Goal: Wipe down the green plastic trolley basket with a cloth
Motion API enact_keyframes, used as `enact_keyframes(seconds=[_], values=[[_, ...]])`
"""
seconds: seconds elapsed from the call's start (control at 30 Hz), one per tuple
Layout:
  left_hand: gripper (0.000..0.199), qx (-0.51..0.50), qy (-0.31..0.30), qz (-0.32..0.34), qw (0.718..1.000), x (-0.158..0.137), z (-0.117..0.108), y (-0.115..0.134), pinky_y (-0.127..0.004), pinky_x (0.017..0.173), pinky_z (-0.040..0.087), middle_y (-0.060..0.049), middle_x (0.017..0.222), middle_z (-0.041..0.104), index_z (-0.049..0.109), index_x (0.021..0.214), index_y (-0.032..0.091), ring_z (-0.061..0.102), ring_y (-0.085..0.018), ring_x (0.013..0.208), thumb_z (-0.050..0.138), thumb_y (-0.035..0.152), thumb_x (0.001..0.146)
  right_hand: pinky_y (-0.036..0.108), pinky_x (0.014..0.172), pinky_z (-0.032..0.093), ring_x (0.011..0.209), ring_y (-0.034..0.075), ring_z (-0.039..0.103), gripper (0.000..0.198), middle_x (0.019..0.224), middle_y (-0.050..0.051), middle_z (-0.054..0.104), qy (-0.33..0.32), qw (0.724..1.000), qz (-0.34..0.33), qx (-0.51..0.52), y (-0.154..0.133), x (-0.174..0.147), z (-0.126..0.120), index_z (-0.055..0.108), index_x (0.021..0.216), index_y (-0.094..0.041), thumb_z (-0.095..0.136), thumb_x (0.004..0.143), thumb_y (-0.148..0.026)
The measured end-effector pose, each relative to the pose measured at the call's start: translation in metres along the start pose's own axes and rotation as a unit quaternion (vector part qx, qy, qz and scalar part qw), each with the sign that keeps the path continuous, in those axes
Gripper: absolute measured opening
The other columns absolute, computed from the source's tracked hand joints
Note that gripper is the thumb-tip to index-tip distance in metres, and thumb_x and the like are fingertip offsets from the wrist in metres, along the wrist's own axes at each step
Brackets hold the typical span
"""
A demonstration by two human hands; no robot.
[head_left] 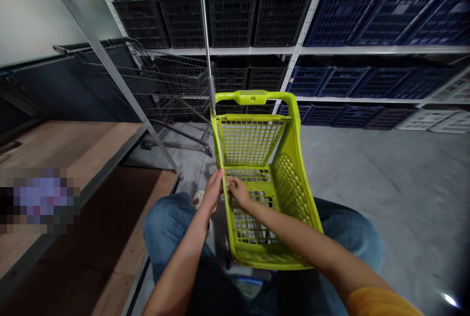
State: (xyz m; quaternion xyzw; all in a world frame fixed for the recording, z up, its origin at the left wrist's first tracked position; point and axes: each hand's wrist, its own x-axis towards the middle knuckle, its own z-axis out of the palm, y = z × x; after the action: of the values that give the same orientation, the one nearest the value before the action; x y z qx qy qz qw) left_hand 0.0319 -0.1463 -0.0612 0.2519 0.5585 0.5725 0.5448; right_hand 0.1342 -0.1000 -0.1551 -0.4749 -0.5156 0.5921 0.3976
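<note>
A lime-green plastic shopping cart (298, 144) stands between my knees, its basket open toward me. My left hand (213, 189) is on the outer side of the cart's left wall, thumb up along the rim and fingers closed against the wall. Inside the basket, my right hand (239, 192) reaches across to the same wall. Its fingers are curled together there, and whatever they pinch is hidden. A metal pole (204, 22) rises from the cart's left rear corner, beside the green handle (253, 96).
A wooden-topped metal shelf (91, 134) stands close on my left. Behind it is a grey wire shopping cart (176, 73). White racks hold black crates (231, 21) and blue crates (340, 17) at the back. Grey floor (367, 169) extends to the right.
</note>
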Motion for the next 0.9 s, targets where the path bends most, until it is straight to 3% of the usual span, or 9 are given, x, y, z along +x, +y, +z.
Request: enact_keyframes(seconds=[0.1,0.17,0.33,0.47,0.57,0.63,0.77,0.9], values=[[0.054,0.003,-0.008,-0.026,1.000,-0.002,-0.001,0.001,-0.030,0.084,0.053,-0.007,0.126,0.066,0.063,0.122,0.025,0.061,-0.024,0.116,0.062,0.059,0.080,0.027,0.058,0.047,0.057,0.015,0.055,0.013,0.059,-0.002,0.059,0.005,0.995,0.095,0.019,0.013,-0.007,0.001,0.058,0.070,-0.020,0.061,0.063,-0.030],[0.056,0.007,-0.010,-0.034,0.999,-0.002,-0.002,0.001,-0.031,0.083,0.054,-0.007,0.129,0.065,0.062,0.124,0.025,0.060,-0.024,0.116,0.062,0.060,0.080,0.026,0.053,0.044,0.050,0.013,0.051,0.019,0.055,-0.004,0.057,0.000,0.994,0.101,0.032,0.006,-0.004,0.003,0.059,0.077,-0.020,0.061,0.065,-0.035],[0.058,0.007,-0.019,-0.012,1.000,-0.004,-0.002,0.000,-0.032,0.086,0.053,-0.006,0.130,0.064,0.061,0.126,0.027,0.059,-0.024,0.119,0.061,0.062,0.080,0.026,0.066,0.049,0.071,0.015,0.060,0.037,0.083,-0.001,0.069,-0.021,0.993,0.036,0.112,-0.035,0.015,0.005,0.065,0.097,-0.023,0.068,0.066,-0.043],[0.058,0.007,-0.023,-0.013,1.000,-0.004,-0.001,-0.002,-0.033,0.088,0.053,-0.006,0.134,0.062,0.060,0.127,0.028,0.057,-0.025,0.122,0.061,0.062,0.079,0.029,0.078,0.051,0.089,0.017,0.064,0.044,0.099,0.000,0.070,-0.034,0.979,0.060,0.194,-0.044,0.014,0.005,0.063,0.110,-0.027,0.059,0.073,-0.049],[0.059,0.011,-0.021,-0.018,1.000,-0.003,-0.001,-0.002,-0.034,0.087,0.052,-0.006,0.132,0.063,0.061,0.126,0.027,0.058,-0.026,0.120,0.060,0.063,0.079,0.030,0.072,0.051,0.083,0.018,0.065,0.049,0.092,0.000,0.070,-0.006,0.965,0.109,0.238,-0.044,0.014,0.003,0.057,0.119,-0.027,0.055,0.073,-0.045],[0.060,0.015,-0.020,-0.023,0.999,-0.004,-0.001,-0.001,-0.033,0.086,0.052,-0.006,0.130,0.065,0.060,0.127,0.027,0.060,-0.026,0.118,0.060,0.063,0.079,0.028,0.065,0.049,0.074,0.017,0.064,0.047,0.084,0.001,0.069,0.008,0.963,0.126,0.238,-0.045,0.015,0.001,0.059,0.114,-0.024,0.057,0.070,-0.040],[0.059,0.018,-0.029,-0.015,0.999,-0.005,-0.002,0.002,-0.031,0.085,0.052,-0.005,0.128,0.065,0.060,0.128,0.027,0.061,-0.024,0.116,0.059,0.063,0.080,0.024,0.063,0.045,0.069,0.013,0.059,0.039,0.082,-0.001,0.067,-0.055,0.977,0.087,0.188,-0.048,0.009,-0.004,0.062,0.100,-0.020,0.067,0.063,-0.031],[0.059,0.025,-0.039,-0.011,0.999,-0.007,-0.003,0.001,-0.030,0.083,0.052,-0.005,0.130,0.064,0.059,0.128,0.028,0.060,-0.024,0.117,0.057,0.063,0.081,0.025,0.064,0.046,0.069,0.012,0.059,0.047,0.085,-0.003,0.066,-0.110,0.973,0.102,0.174,-0.052,0.003,-0.009,0.058,0.105,-0.023,0.073,0.062,-0.032]])
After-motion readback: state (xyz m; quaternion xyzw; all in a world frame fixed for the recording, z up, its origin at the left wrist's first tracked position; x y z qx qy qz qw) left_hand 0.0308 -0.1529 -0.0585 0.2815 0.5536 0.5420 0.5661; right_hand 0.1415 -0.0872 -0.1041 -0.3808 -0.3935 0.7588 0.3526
